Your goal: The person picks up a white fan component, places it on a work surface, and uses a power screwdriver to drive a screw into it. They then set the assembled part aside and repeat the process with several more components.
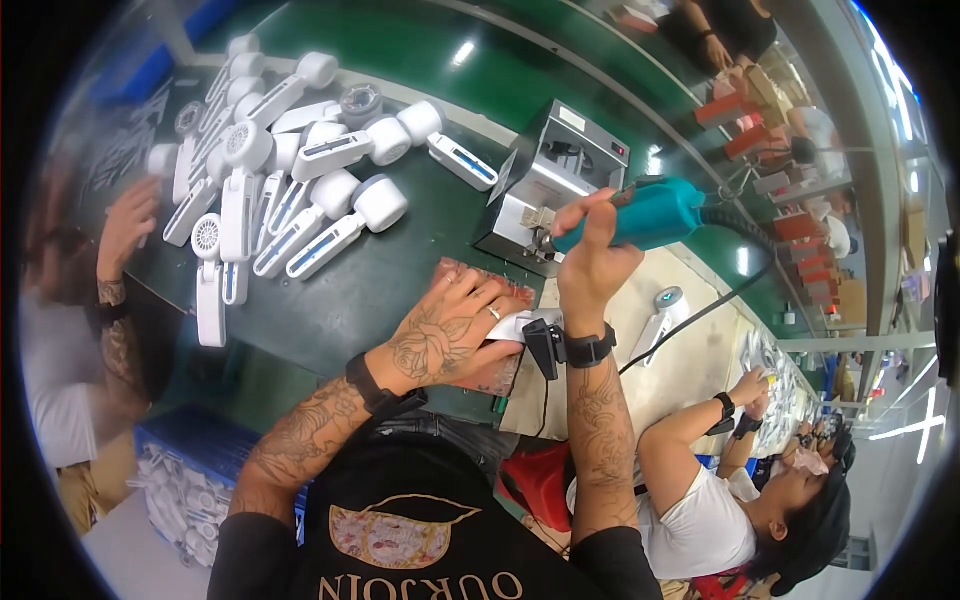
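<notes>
My right hand (602, 245) is wrapped round a teal electric screwdriver (655, 212), whose front end is at the outlet of a screw feeder (560, 165), a grey and black metal box. Fingers bent over it, my left hand (448, 325) grips a white plastic part (512, 327) on a reddish see-through fixture (490, 378). Most of that part is hidden under the hand. A black device on my right wrist strap (590, 348) hides its right end. Many white handheld fans (325, 240) lie heaped on the green table at the far left.
Another white fan (660, 322) lies on the pale board (695, 350) to the right, where the screwdriver's black cable (730, 285) crosses. A blue crate (165, 440) of white parts stands at the lower left. Co-workers sit on both sides, one hand (130, 220) near the heap.
</notes>
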Demonstrator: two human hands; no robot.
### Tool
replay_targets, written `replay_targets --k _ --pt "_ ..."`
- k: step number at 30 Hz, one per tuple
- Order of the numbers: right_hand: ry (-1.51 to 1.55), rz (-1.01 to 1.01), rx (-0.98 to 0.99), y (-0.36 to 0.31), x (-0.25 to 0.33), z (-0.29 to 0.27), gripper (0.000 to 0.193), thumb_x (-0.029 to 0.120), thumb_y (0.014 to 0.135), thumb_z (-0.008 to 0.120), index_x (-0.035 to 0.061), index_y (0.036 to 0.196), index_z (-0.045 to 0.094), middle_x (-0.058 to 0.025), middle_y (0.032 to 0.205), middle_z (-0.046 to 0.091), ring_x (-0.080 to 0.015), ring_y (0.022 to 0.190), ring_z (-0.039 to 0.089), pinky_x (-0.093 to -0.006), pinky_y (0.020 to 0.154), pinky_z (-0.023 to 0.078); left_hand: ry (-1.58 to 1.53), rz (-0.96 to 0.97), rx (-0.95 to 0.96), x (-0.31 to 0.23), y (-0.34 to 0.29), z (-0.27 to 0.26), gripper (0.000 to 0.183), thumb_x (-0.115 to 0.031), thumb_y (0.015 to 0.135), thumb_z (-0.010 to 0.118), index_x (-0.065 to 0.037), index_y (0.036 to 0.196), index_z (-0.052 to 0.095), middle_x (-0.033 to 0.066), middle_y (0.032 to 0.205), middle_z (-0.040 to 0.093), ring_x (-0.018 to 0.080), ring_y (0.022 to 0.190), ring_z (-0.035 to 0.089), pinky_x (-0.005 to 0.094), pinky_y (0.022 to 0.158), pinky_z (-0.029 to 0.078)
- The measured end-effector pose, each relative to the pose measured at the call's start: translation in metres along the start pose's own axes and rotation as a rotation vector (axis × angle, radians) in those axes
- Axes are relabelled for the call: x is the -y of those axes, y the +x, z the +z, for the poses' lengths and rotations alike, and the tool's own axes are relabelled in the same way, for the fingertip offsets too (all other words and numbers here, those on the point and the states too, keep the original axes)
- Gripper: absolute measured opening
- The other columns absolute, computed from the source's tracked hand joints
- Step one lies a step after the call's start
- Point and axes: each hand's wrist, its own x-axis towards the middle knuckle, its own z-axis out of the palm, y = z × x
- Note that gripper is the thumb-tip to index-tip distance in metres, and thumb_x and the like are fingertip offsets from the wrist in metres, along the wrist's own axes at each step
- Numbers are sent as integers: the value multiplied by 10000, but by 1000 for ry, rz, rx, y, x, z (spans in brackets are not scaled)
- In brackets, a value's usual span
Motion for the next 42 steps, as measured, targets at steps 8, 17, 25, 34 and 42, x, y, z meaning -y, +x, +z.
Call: replay_targets --k 8,17,25,34,42 --pt "65 163 -54 -34 34 -7 404 374 961 626 -20 1016 553 -57 651 522 -159 553 530 -293 523 446 30 -34 -1 0 0 -2 453 -328 906 604 -93 1291 560 87 1148 573 265 1103 503 419 976 394" --pt "51 174 -4 -55 38 -20 535 479 906 676 -24 1039 553 -68 667 532 -173 557 527 -299 519 433 -59 -70 47 -3 -1 -2 438 -300 905 629 -117 1298 565 94 1211 563 316 1139 499 507 1063 342" --pt "82 197 12 -59 30 -20 427 402 929 664 -3 947 531 -76 659 520 -183 555 516 -315 528 438 50 -25 7 -2 1 1 487 -324 884 632 -99 1309 553 75 1146 579 269 1076 500 472 998 355" --pt "128 207 9 -60 27 -17 310 296 965 610 7 906 518 -86 652 517 -190 550 509 -327 543 443 11 -46 35 0 3 -1 446 -317 885 632 -98 1270 583 75 1142 584 275 1058 501 464 989 362" --pt "-7 110 -77 -14 33 3 336 308 992 588 -24 1031 557 -70 686 551 -172 607 561 -297 568 461 -4 -42 12 -3 -4 -4 398 -276 911 565 -90 1263 580 95 1113 568 278 1060 500 433 955 391"
